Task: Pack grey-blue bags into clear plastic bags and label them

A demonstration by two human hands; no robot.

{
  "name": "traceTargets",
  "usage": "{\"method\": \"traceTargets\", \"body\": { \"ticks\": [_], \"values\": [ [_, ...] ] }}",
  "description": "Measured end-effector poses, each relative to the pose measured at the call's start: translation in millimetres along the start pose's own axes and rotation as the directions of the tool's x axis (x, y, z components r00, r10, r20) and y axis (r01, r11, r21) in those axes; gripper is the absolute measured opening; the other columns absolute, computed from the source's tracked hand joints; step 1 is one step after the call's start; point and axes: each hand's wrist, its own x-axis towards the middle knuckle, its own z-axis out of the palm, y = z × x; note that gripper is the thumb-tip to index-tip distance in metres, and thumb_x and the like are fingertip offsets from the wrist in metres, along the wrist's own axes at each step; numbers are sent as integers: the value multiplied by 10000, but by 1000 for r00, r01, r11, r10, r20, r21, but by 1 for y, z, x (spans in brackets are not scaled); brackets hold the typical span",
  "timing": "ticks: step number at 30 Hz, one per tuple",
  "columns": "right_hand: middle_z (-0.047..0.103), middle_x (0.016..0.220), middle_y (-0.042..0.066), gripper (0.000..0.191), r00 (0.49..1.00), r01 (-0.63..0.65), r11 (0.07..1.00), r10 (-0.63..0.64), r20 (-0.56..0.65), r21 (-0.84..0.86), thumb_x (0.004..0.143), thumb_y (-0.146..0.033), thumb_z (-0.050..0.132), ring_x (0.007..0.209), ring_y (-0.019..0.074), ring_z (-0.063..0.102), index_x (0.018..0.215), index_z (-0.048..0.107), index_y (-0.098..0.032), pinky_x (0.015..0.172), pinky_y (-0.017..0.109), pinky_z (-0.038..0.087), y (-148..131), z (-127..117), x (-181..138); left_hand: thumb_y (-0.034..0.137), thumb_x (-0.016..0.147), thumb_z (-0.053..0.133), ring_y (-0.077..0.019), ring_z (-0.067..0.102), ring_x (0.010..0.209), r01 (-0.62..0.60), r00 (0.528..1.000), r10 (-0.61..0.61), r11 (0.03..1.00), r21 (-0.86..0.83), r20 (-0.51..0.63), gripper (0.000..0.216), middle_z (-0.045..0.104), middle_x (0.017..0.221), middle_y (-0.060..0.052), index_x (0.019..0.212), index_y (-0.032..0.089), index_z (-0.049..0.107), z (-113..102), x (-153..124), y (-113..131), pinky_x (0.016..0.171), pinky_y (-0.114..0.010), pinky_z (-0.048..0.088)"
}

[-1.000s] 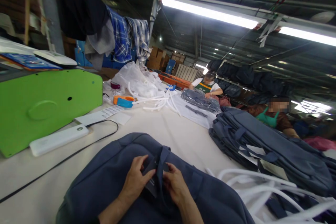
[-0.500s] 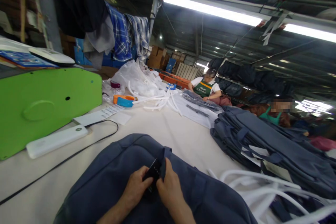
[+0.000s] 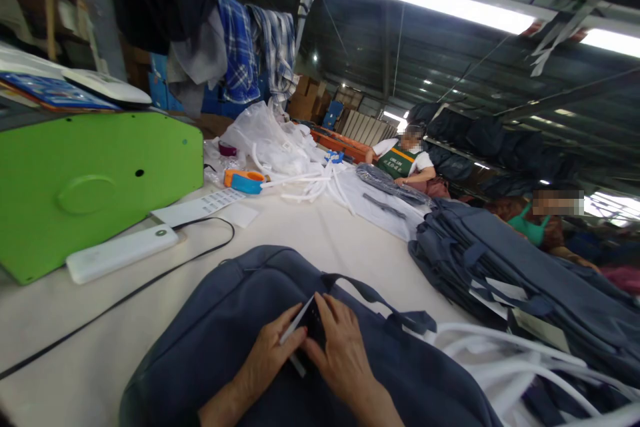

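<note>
A dark blue fabric bag [image 3: 215,340] lies on the table right in front of me. Above it, my left hand [image 3: 270,355] is closed, pinching a white-faced card tag [image 3: 299,319] by its edge. My right hand [image 3: 345,350] has its fingers bent over a black tag [image 3: 315,324] with small light marks, pressed close to the white one. Whether the two are separate cards or one folded card I cannot tell. The bag's carry handle [image 3: 367,290] arches up just beyond my right hand. Where the tags attach is hidden by my hands.
At left stand a green machine [image 3: 100,190] and a white handheld device [image 3: 123,253] beside a black cord [image 3: 145,288]. An orange-and-blue tape dispenser [image 3: 245,181] sits farther back. Stacked dark blue bags [image 3: 530,267] and white tubing [image 3: 515,363] lie right. Two people work beyond.
My right hand has shifted from the strap loop onto the black tag. The handle now stands up in an arch, and a white card face shows between my hands.
</note>
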Motion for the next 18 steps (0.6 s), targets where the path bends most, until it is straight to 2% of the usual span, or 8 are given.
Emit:
{"method": "traceTargets", "body": {
  "ticks": [2, 4, 6, 9, 11, 13, 15, 18],
  "values": [
    [265, 1506, 170, 1099, 973, -151, 981, 126, 193, 122, 559, -457, 817, 1391, 342, 211, 1454, 257, -150, 1133, 521, 184, -4, 7, -6, 500, 858, 459, -268, 498, 1225, -12, 1000, 12, 997, -82, 9, 527, 594, 1273, -91, 1217, 136, 584, -2, -1, 0, 1087, -358, 340],
    [183, 1531, 172, 1286, 950, -229, 948, 168, 262, 220, 422, -430, 867, 1414, 337, 127, 1467, 180, -134, 1147, 514, 129, 0, 6, -8, 502, 879, 407, -260, 516, 1194, -8, 1000, 7, 995, -99, -10, 511, 618, 1229, -92, 1177, 137, 607, -2, -1, -1, 1068, -349, 358],
    [254, 1515, 143, 1162, 957, -244, 867, 142, 255, 435, 468, -330, 834, 1403, 301, 194, 1453, 243, -149, 1151, 480, 139, 11, 2, -7, 480, 857, 423, -255, 592, 1041, 29, 1000, -30, 996, -90, -9, 497, 671, 1082, -93, 1169, 135, 602, 0, 0, -5, 946, -351, 453],
    [469, 1401, 82, 779, 960, -278, 526, 189, 208, 804, 589, -316, 755, 1343, 265, 343, 1318, 505, -199, 1145, 422, 187, 31, -4, -3, 432, 765, 517, -235, 622, 806, 81, 996, -78, 990, -115, 34, 548, 682, 857, -78, 1203, 105, 555, 4, 3, -13, 774, -347, 502],
    [602, 1256, 79, 561, 942, -288, 357, 274, 195, 889, 663, -443, 700, 1270, 276, 442, 1161, 640, -191, 1116, 421, 259, 42, -4, -3, 396, 685, 601, -238, 617, 844, 65, 996, -55, 985, -162, 67, 598, 681, 905, -90, 1202, 98, 553, 6, 6, -17, 831, -349, 485],
    [683, 1086, 95, 519, 919, -303, 313, 345, 189, 900, 700, -545, 631, 1142, 301, 551, 1046, 691, -163, 1041, 456, 368, 50, -1, -4, 424, 646, 643, -248, 616, 882, 53, 992, -27, 975, -214, 124, 629, 678, 987, -110, 1184, 105, 577, 6, 7, -18, 859, -353, 475],
    [710, 946, 100, 514, 896, -310, 287, 407, 178, 906, 696, -575, 617, 1004, 306, 619, 960, 709, -144, 949, 471, 450, 56, 4, -7, 502, 685, 621, -252, 619, 881, 52, 970, 15, 963, -265, 242, 667, 671, 1048, -117, 1231, 123, 564, 5, 6, -16, 827, -359, 484],
    [710, 878, 88, 477, 881, -284, 336, 461, 107, 898, 677, -588, 639, 941, 288, 633, 850, 720, -151, 913, 447, 481, 64, 11, -12, 489, 752, 599, -266, 573, 1046, -38, 892, 136, 973, -229, 431, 678, 603, 1237, -96, 1348, 189, 477, 2, 2, -8, 894, -355, 454]
  ]
}}
